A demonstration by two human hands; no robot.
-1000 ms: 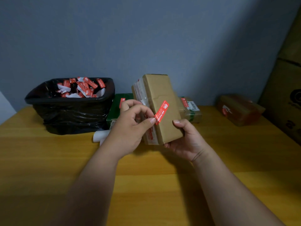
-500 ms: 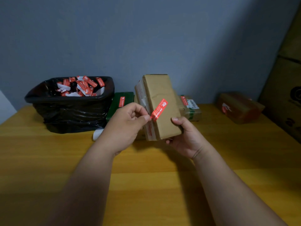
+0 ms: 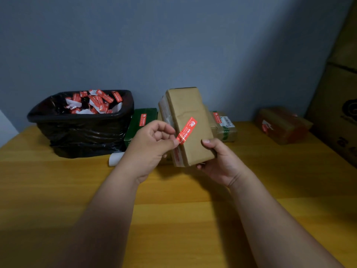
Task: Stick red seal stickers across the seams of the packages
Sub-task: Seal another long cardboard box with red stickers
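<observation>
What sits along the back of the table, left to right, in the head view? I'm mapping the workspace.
Black-lined bin → green box → held brown package → small labelled parcel → taped brown parcel.

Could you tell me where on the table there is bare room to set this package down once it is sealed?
The near table under both forearms is bare, as is the stretch between the tan package and the brown package. The back is crowded: black bin, green box, white roll.

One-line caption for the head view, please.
Left hand pinches red seal sticker against brown paper package held by right hand.
</observation>
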